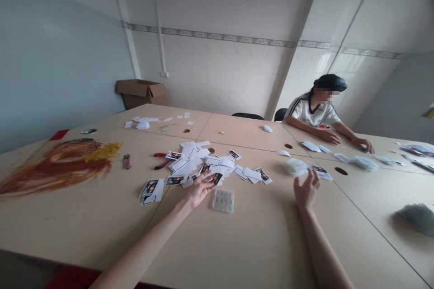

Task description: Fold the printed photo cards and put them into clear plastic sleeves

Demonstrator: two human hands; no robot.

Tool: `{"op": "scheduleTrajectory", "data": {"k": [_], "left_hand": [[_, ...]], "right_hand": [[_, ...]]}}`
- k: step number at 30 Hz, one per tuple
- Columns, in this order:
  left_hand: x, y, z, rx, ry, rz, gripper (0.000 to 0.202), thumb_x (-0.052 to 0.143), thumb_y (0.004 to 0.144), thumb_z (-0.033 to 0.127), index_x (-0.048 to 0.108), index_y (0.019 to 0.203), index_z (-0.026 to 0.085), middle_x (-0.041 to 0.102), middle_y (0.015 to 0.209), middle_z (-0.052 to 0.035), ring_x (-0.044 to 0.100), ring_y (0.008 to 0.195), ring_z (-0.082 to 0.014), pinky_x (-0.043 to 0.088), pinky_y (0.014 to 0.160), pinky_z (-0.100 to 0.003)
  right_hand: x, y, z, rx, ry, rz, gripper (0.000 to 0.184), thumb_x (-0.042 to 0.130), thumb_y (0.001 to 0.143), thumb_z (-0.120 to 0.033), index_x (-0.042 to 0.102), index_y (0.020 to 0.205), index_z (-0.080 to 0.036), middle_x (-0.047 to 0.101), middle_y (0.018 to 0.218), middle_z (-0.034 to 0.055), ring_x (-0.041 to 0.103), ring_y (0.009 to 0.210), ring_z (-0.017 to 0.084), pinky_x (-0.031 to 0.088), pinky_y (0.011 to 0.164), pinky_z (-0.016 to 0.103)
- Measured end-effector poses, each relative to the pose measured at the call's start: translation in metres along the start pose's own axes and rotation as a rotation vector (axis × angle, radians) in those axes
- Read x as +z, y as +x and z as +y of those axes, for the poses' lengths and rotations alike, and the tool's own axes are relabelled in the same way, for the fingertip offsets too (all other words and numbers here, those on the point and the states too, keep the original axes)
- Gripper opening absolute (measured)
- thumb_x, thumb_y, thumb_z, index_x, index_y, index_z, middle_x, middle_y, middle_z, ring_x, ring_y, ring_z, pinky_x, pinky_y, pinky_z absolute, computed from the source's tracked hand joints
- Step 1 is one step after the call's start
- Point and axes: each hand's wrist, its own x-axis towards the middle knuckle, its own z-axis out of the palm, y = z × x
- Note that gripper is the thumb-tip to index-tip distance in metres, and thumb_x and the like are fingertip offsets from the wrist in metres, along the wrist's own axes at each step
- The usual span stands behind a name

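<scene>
A loose heap of small printed cards (203,162), some face up with dark pictures and some showing white backs, lies in the middle of the tan table (244,244). My left hand (200,188) lies flat on the near edge of the heap with its fingers stretched out over a card. My right hand (307,188) hovers over the table farther right, fingers spread, next to a stack of clear packets (295,166) and one card (322,172). A small clear plastic tray (223,200) rests between my hands.
Red-handled pliers (162,160) lie left of the heap. A bundle of orange and yellow strands (57,165) covers the left side. A person in a white shirt (313,110) sits at the far right, handling packets. A cardboard box (140,93) stands behind the table.
</scene>
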Motion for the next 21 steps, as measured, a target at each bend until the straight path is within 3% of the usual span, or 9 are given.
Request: {"op": "scheduleTrajectory", "data": {"k": [2,4,8,10,15,18,21], "left_hand": [[0.0,0.002,0.0,-0.001,-0.02,0.005,0.042,0.049,0.063,-0.009,0.05,0.096,0.017,0.064,0.085,-0.002,0.061,0.082,-0.0109,0.047,0.073,-0.019],[-0.002,0.004,-0.001,0.0,-0.043,0.005,0.041,0.048,0.063,-0.01,0.05,0.094,0.017,0.064,0.082,-0.0011,0.061,0.08,-0.0102,0.047,0.073,-0.018],[-0.008,0.003,-0.001,0.026,-0.078,0.001,0.037,0.048,0.063,-0.009,0.053,0.089,0.017,0.064,0.075,0.0005,0.06,0.075,-0.0101,0.046,0.07,-0.018],[-0.011,0.001,-0.002,0.047,-0.084,0.0,0.036,0.049,0.063,-0.008,0.054,0.087,0.018,0.065,0.075,-0.0001,0.061,0.074,-0.0113,0.046,0.069,-0.02],[-0.014,-0.003,-0.004,0.1,-0.083,0.005,0.035,0.054,0.056,-0.008,0.056,0.076,0.021,0.065,0.076,0.0014,0.06,0.075,-0.0132,0.045,0.067,-0.022],[-0.013,-0.003,-0.007,0.104,-0.085,-0.007,0.033,0.056,0.052,-0.008,0.055,0.067,0.02,0.064,0.071,0.0037,0.06,0.077,-0.0127,0.045,0.069,-0.021],[-0.01,-0.003,-0.009,0.089,-0.077,-0.033,0.028,0.058,0.051,-0.007,0.055,0.063,0.018,0.064,0.069,0.0038,0.06,0.077,-0.012,0.044,0.072,-0.021]], "right_hand": [[-0.002,0.005,0.025,0.126,-0.047,0.06,0.062,0.038,0.072,-0.033,0.024,0.126,-0.006,0.032,0.124,0.0216,0.025,0.117,0.035,0.024,0.091,0.053],[-0.003,0.007,0.035,0.144,-0.064,0.051,0.066,0.038,0.072,-0.034,0.022,0.127,-0.003,0.032,0.122,0.0239,0.026,0.116,0.037,0.025,0.09,0.053],[0.002,0.007,0.033,0.066,-0.068,-0.103,0.065,0.041,0.069,-0.042,0.03,0.127,-0.013,0.028,0.128,0.0191,0.029,0.115,0.039,0.033,0.084,0.052],[0.006,0.008,0.034,-0.004,-0.134,-0.22,0.066,0.039,0.071,-0.047,0.027,0.129,-0.019,0.022,0.132,0.0172,0.028,0.116,0.04,0.035,0.081,0.052],[0.019,0.009,0.054,-0.141,-0.271,-0.367,0.06,0.035,0.072,-0.051,0.036,0.124,-0.022,0.019,0.135,0.0135,0.024,0.119,0.038,0.034,0.084,0.052],[0.021,0.008,0.06,-0.166,-0.316,-0.377,0.062,0.037,0.07,-0.053,0.035,0.125,-0.024,0.017,0.136,0.0124,0.023,0.12,0.038,0.033,0.085,0.052],[0.017,0.006,0.058,-0.179,-0.301,-0.314,0.07,0.037,0.071,-0.054,0.02,0.132,-0.023,0.015,0.137,0.0132,0.023,0.12,0.038,0.033,0.086,0.051]]}}
